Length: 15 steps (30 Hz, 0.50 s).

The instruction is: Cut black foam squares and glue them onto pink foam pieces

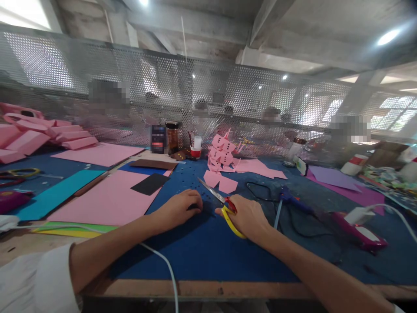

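Note:
My right hand is closed round the red and yellow handles of a pair of scissors, whose blades point up and to the left over the blue mat. My left hand lies curled on the mat just left of the blades, its fingertips pressed on something small and dark that I cannot make out. Pink cut paper pieces lie just beyond the scissor tips. A heap of pink folded shapes with black dots stands further back.
Large pink sheets, black, brown and teal card lie at the left. A blue glue gun with cable and a pink one lie at the right. Jars and a cup stand before a perforated metal screen; people sit behind it.

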{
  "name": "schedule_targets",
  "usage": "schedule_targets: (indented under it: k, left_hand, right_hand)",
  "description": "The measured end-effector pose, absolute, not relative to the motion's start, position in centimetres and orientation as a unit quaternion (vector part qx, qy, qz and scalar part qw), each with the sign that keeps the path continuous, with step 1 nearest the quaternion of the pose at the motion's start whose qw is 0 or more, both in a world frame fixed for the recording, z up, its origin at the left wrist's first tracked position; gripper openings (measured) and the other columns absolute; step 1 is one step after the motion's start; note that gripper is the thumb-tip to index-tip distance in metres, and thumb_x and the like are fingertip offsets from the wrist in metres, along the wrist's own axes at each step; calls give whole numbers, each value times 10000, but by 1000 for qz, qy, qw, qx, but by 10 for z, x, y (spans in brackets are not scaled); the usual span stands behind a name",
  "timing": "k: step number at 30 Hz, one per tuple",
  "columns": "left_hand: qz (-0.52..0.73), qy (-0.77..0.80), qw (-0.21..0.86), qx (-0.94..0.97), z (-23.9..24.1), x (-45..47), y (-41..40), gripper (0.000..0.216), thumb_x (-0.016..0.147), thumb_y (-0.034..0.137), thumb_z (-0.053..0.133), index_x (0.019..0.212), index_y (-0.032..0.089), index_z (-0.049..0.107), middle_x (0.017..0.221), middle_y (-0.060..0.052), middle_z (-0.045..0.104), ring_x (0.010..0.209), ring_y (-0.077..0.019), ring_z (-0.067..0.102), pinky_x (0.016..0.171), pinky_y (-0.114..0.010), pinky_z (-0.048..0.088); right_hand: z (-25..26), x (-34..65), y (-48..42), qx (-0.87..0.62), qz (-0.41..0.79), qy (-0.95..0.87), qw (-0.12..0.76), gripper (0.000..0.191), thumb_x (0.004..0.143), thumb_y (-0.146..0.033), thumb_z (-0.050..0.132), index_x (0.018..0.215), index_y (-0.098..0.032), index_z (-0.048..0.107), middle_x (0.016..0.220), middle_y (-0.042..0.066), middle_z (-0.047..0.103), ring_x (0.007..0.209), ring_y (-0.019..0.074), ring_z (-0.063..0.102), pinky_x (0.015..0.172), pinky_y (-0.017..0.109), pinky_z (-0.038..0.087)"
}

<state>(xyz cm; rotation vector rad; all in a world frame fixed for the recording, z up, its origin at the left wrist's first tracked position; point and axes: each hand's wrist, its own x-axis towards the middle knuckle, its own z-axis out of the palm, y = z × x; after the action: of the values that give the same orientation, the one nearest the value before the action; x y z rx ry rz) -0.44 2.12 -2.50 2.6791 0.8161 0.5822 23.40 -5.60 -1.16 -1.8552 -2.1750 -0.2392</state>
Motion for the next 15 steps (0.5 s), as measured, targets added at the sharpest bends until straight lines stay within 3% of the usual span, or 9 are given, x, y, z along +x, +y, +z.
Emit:
schedule_targets:
  k: [7,15]
  left_hand:
    - [203,297,134,924,-28,-4,19,163,885,197,563,1023,227,645,1071,-31,638,1068,-198,565,959,-340,426]
    - [183,292,97,934,-25,-1,18,132,898,161,544,939,207,660,1016,-27,647,1033,-190,564,922,-309,430]
  right_hand:
    - [-15,235,-54,-637,-91,-752,141,546,866,-734,410,830,-214,571,756,15,648,661,190,639,536,290,231]
    - [-15,234,-56,-633,-82,-755,149,521,867,-717,440,812,-211,554,746,8,651,695,187,647,537,279,244]
